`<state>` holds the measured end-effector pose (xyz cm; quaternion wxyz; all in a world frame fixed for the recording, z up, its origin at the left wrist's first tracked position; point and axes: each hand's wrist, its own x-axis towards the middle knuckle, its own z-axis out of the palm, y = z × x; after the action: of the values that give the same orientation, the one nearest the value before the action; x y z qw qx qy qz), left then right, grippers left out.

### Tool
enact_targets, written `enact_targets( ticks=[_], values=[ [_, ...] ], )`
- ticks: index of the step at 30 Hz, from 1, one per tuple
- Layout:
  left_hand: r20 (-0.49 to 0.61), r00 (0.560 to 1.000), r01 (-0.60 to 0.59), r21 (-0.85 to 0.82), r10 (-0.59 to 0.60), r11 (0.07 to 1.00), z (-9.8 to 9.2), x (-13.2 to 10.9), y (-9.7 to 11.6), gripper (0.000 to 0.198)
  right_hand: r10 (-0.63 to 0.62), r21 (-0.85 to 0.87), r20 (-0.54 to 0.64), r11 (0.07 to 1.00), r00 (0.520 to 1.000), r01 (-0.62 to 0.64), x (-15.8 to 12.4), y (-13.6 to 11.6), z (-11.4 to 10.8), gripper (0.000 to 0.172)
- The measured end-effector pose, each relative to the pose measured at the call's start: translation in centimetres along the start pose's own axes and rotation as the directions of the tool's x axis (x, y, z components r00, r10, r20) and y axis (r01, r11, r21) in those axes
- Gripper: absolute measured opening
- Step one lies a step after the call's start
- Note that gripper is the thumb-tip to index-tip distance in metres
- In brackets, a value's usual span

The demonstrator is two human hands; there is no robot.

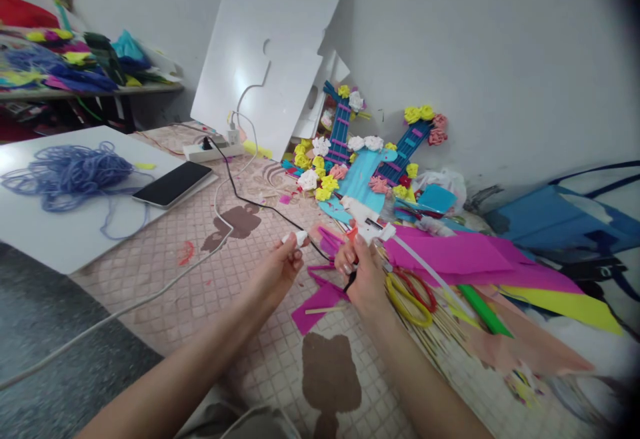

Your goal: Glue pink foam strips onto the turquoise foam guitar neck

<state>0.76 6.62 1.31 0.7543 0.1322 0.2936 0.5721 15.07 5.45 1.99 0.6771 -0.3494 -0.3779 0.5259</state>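
Note:
Between the fingertips of my left hand (pixel 284 265) is a small white piece (pixel 301 237), perhaps rolled paper; its exact kind is unclear. My right hand (pixel 366 275) is wrapped round a white hot glue gun (pixel 370 228) with an orange trigger, and a long glue stick (pixel 425 265) sticks out of its back end. The two hands are apart, above the table's middle. Beneath and beside the right hand lie magenta paper scraps (pixel 315 305), a thin wooden stick (pixel 324 310) and yellow-handled scissors (pixel 407 302).
Paper-flower crafts (pixel 360 175) lean at the wall. Magenta sheets (pixel 465 255) and a green roll (pixel 484 311) lie right. A phone (pixel 173 183) and purple yarn (pixel 75 172) rest on a white board (pixel 65 242) at left. A white cable (pixel 165 287) crosses the table from a power strip (pixel 213 152).

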Motion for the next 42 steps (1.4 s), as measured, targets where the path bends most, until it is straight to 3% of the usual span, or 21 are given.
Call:
enact_targets(
  ticks=[3, 8, 12, 14, 16, 18, 22, 25, 28, 33, 36, 42],
  values=[
    [0.092, 0.976, -0.219, 0.368, 0.198, 0.904, -1.1, 1.0, 0.8, 0.03, 0.022, -0.034, 0.006, 0.999, 1.0, -0.022, 0.2, 0.3, -0.4, 0.038],
    [0.157, 0.928, -0.355, 0.649, 0.338, 0.673, -1.1, 4.3, 3.4, 0.028, 0.015, -0.037, 0.01, 0.999, 1.0, -0.014, 0.5, 0.3, -0.4, 0.031],
    [0.226, 0.821, -0.43, 0.849, 0.524, 0.307, -0.5, 7.4, 6.5, 0.011, 0.014, -0.038, 0.027, 0.999, 1.0, -0.013, 0.5, 0.1, -0.4, 0.027],
    [0.291, 0.766, -0.428, 0.896, 0.573, 0.118, -0.2, 9.0, 7.7, 0.015, 0.016, -0.036, 0.037, 0.999, 0.999, -0.015, 0.5, 0.1, -0.4, 0.029],
    [0.358, 0.743, -0.408, 0.912, 0.566, -0.04, -0.1, 10.7, 8.1, 0.018, 0.02, -0.038, 0.034, 0.999, 0.999, -0.018, 0.6, 0.1, -0.5, 0.028],
    [0.426, 0.748, -0.399, 0.901, 0.51, -0.169, -0.1, 12.3, 8.0, 0.019, 0.019, -0.047, 0.026, 0.999, 0.999, -0.018, 0.6, 0.2, -0.5, 0.022],
    [0.518, 0.766, -0.398, 0.848, 0.382, -0.351, 0.0, 15.1, 7.0, 0.018, 0.018, -0.044, 0.02, 0.999, 1.0, -0.017, 0.8, 0.2, -0.6, 0.021],
    [0.548, 0.788, -0.404, 0.804, 0.281, -0.436, 0.3, 17.0, 6.9, 0.017, 0.014, -0.046, 0.019, 0.999, 1.0, -0.013, 0.9, 0.4, -0.6, 0.025],
    [0.538, 0.83, -0.418, 0.772, 0.143, -0.48, 0.7, 18.5, 7.0, 0.031, 0.008, -0.046, 0.027, 0.999, 1.0, -0.007, 1.0, 0.5, -0.8, 0.035],
    [0.496, 0.867, -0.413, 0.763, 0.041, -0.498, 1.3, 19.6, 6.8, 0.033, 0.021, -0.024, 0.03, 1.0, 0.999, -0.021, 1.2, 0.5, -0.9, 0.028],
    [0.484, 0.872, -0.39, 0.778, 0.075, -0.492, 1.4, 19.4, 7.7, 0.032, 0.01, -0.036, 0.022, 0.999, 1.0, -0.009, 1.1, 0.4, -0.9, 0.031],
    [0.465, 0.834, -0.278, 0.82, 0.299, -0.5, -0.1, 16.6, 12.6, 0.023, -0.014, -0.02, 0.026, 1.0, 1.0, 0.015, 1.2, 0.3, -1.0, 0.034]
  ],
)
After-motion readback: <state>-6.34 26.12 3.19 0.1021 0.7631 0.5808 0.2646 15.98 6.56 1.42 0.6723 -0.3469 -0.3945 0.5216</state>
